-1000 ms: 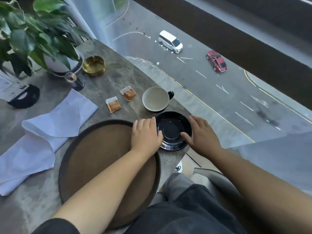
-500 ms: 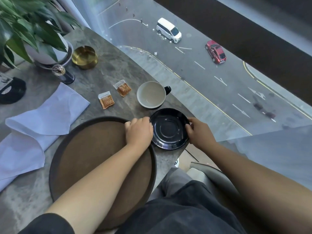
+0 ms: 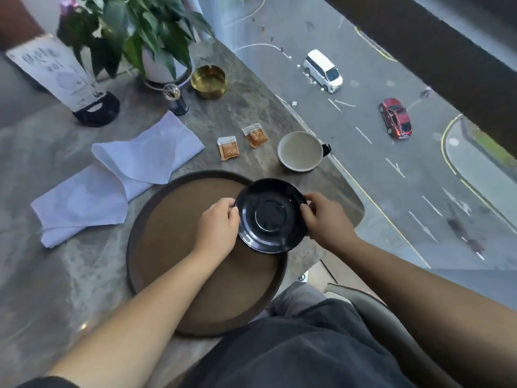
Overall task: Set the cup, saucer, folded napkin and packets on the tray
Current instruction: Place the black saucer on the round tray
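You hold the glossy black saucer (image 3: 270,215) at frame centre, your left hand (image 3: 216,229) and right hand (image 3: 324,219) each keeping a narrow grip on opposite rims. It is round, faces up and tilts slightly. It overlaps the tray's (image 3: 167,247) right rim; the tray's brown floor lies bare lower left.

Worktop (image 3: 246,107): grey marbled stone, rounded far-right edge, set against a window. Window (image 3: 419,191): glass at right, looking down on a grey street with a white van (image 3: 323,70) and a red car (image 3: 396,118). Far left: potted plant (image 3: 134,32), brass bowl (image 3: 208,82), card stand (image 3: 60,72). Light: soft daylight.
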`<state>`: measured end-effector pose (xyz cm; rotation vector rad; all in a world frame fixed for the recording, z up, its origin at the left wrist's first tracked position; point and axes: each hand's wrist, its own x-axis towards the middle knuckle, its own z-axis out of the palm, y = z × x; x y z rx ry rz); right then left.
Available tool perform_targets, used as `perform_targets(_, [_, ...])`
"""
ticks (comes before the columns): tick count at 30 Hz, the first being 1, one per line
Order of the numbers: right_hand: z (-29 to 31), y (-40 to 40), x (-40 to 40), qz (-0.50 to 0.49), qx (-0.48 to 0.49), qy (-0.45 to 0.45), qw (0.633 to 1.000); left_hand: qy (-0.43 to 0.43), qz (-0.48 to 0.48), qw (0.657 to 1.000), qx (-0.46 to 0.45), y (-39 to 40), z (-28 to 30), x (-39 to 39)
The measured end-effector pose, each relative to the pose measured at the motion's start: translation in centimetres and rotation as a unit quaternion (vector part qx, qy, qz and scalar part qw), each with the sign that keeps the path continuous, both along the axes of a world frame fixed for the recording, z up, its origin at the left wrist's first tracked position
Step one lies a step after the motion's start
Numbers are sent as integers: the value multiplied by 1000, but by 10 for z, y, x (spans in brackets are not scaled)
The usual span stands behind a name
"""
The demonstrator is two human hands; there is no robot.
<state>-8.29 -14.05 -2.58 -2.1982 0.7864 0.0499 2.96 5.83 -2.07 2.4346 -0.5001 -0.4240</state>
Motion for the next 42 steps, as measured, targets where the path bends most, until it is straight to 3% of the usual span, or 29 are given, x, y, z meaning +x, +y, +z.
perform_targets(7, [-12, 76, 48, 133, -47, -12, 990, -7, 139, 990, -7, 95, -4, -10])
perform_targets(10, [-16, 110, 61, 176, -18, -17, 984, -22, 184, 982, 17, 134, -8, -18])
perform_targets(19, [-30, 170, 81, 247, -14, 33, 968, -8, 244, 967, 65, 195, -33, -29])
perform_targets(35, [-40, 195, 82, 245, -28, 75, 966, -106, 132, 960, 221, 221, -47, -21])
perform_targets(42, [-41, 195, 82, 249, -25, 87, 964, -126, 108, 955, 244, 224, -49, -24])
